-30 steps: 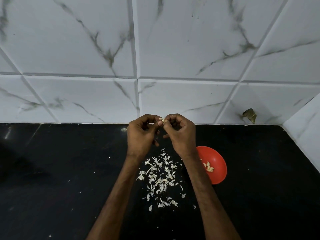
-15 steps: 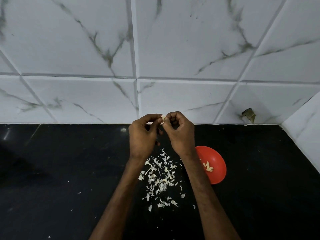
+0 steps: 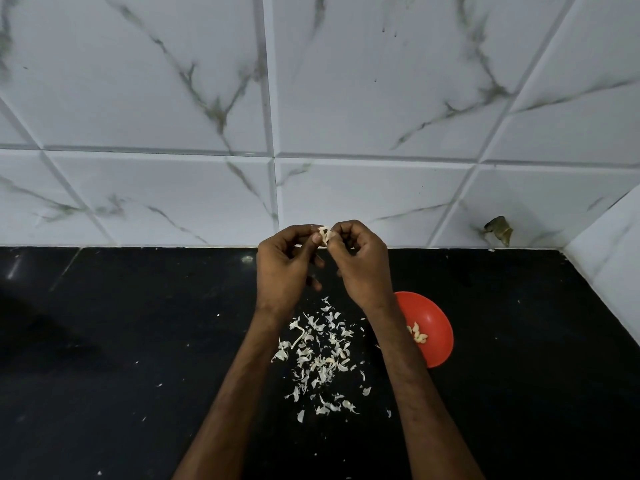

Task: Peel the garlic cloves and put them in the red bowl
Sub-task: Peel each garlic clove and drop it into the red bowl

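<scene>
Tiled wall (image 3: 173, 98), black worktop (image 3: 138, 341). Left hand (image 3: 282, 268) and right hand (image 3: 362, 265) meet at the far edge, over the scraps so skins likely fall in one spot. Red bowl (image 3: 437, 317) near-right, just beside the right forearm — short drop for finished cloves. Skin scraps (image 3: 318, 355) between forearms. Few peeled cloves (image 3: 417, 336) in bowl. Garlic clove (image 3: 325, 234) — both grips pinch it, probably tearing skin.

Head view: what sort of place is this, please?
Most likely a kitchen worktop: a black counter against white marble-pattern wall tiles, with loose garlic skins on it and a red bowl of peeled cloves. The left hand and right hand pinch a garlic clove.
</scene>
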### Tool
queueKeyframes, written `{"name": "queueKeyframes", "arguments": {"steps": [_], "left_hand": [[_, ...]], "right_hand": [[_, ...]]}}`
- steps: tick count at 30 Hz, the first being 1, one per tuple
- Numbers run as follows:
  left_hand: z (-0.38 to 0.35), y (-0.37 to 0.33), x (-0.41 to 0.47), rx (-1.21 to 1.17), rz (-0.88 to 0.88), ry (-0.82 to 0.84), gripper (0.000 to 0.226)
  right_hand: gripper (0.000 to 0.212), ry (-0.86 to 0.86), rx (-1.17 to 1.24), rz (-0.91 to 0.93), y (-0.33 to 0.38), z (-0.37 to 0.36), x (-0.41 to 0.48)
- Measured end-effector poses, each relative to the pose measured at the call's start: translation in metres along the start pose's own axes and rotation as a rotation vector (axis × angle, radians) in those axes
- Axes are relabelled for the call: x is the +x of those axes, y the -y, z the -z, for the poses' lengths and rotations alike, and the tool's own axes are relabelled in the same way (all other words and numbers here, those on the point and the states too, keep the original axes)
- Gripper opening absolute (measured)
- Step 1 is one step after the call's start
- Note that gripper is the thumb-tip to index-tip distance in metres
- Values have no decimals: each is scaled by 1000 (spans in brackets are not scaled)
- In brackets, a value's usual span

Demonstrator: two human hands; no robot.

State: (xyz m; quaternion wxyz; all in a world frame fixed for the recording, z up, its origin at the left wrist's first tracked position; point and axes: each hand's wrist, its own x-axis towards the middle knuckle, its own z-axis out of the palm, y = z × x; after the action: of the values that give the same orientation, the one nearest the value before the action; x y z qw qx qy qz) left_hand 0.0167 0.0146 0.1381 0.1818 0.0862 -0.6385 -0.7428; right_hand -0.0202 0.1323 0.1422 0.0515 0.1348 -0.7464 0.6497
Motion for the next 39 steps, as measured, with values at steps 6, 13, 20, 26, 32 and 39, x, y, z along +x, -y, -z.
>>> {"name": "queueKeyframes", "arguments": {"steps": [6,13,20,26,32,39], "left_hand": [[1,-1,2,-39,48,-39,12],[4,-2,2,-49,76,-97,12],[2,-1,0,-119,101,-87,20],[-1,-3,-2,-97,97,-12,16],[3,-1,-2,-90,100,13,15],[0,-6,-3,-248,241,32,11]], "right_hand": [[10,22,49,-49,-1,0,0],[15,77,-146,114,0,0,-2],[6,-5,-282,230,-7,0,-1],[11,-117,-335,222,-5,-3,-2],[14,-76,-417,262,-4,-3,-3],[15,47,-75,126,3,0,1]]}}
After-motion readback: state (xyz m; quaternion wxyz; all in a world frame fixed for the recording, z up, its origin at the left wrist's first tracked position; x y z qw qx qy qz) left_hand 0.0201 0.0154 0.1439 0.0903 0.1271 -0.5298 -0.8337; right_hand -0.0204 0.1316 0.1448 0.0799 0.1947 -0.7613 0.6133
